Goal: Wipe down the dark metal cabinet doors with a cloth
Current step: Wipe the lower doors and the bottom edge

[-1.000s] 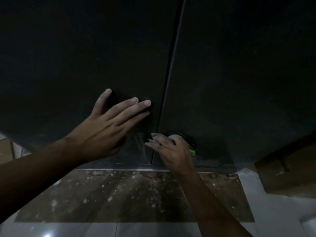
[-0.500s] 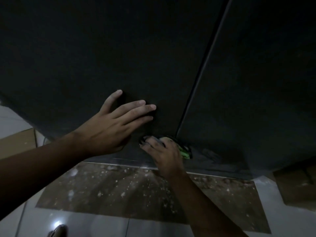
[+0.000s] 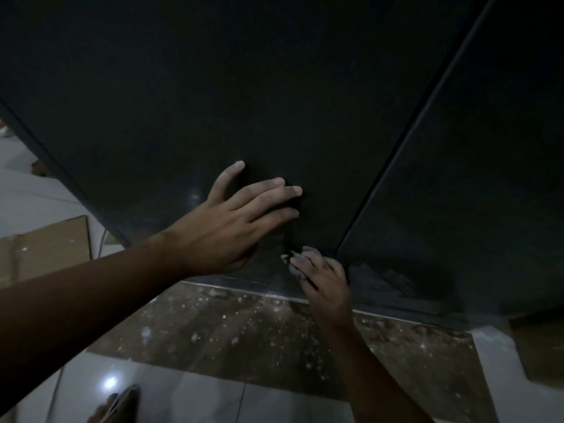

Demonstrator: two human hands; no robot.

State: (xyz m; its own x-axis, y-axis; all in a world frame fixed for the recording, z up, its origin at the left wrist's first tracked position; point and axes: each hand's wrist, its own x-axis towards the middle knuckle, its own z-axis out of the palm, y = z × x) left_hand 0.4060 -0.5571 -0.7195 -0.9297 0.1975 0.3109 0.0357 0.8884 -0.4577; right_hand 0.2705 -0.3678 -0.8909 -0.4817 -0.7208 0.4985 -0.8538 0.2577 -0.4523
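Note:
Two dark metal cabinet doors fill the view, the left door [image 3: 213,87] and the right door [image 3: 488,178], meeting at a slanted seam [image 3: 396,166]. My left hand [image 3: 232,224] lies flat on the left door with straight fingers. My right hand [image 3: 323,276] is low down at the foot of the seam, fingers bent over a cloth [image 3: 286,257] pressed to the left door's bottom edge. Only a small pale bit of the cloth shows past my fingertips. Damp wipe streaks [image 3: 390,279] mark the right door's lower corner.
A brown, dust-speckled floor strip [image 3: 244,337] runs under the cabinet. Cardboard lies at the left [image 3: 42,248] and at the right [image 3: 537,346]. Glossy white tiles [image 3: 183,398] cover the near floor, with a foot [image 3: 116,404] at the bottom edge.
My right hand has slid the cloth left along the bottom, from the right door across the seam to the left door. My left hand stays pressed. My head has turned left.

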